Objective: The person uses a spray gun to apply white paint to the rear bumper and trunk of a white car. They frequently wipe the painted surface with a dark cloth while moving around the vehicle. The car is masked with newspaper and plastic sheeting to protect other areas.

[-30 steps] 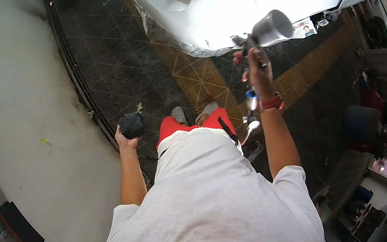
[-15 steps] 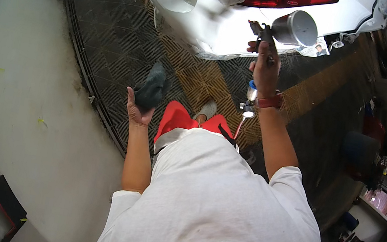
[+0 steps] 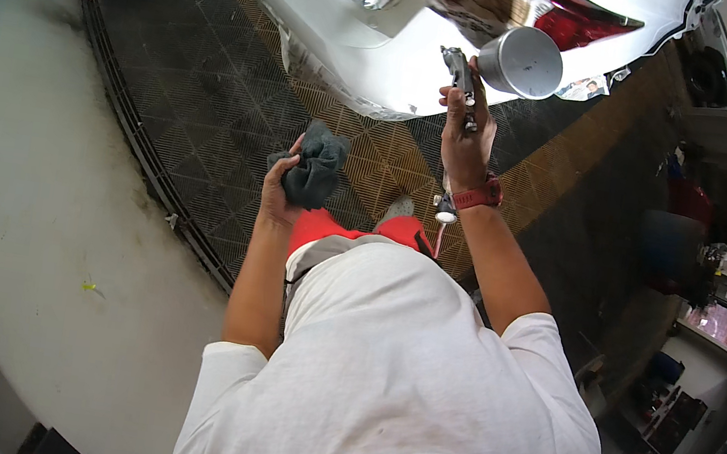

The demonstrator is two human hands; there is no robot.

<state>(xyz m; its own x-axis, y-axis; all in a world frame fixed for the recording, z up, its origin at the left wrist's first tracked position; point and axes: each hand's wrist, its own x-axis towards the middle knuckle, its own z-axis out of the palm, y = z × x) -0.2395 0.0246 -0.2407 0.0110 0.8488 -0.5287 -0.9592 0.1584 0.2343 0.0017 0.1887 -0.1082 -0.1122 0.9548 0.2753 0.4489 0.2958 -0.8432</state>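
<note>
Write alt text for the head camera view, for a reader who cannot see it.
Seen from above, a person in a white shirt raises a spray gun with a silver cup in the right hand toward a white car's rear bumper, partly masked with paper. The left hand holds a dark cloth above a dark grid floor.

Lighting is bright and even from overhead. Glare washes out the white car panel [image 3: 362, 48] at upper centre. Fisheye distortion bends edges toward a dark circular rim; the right side is dim.
</note>
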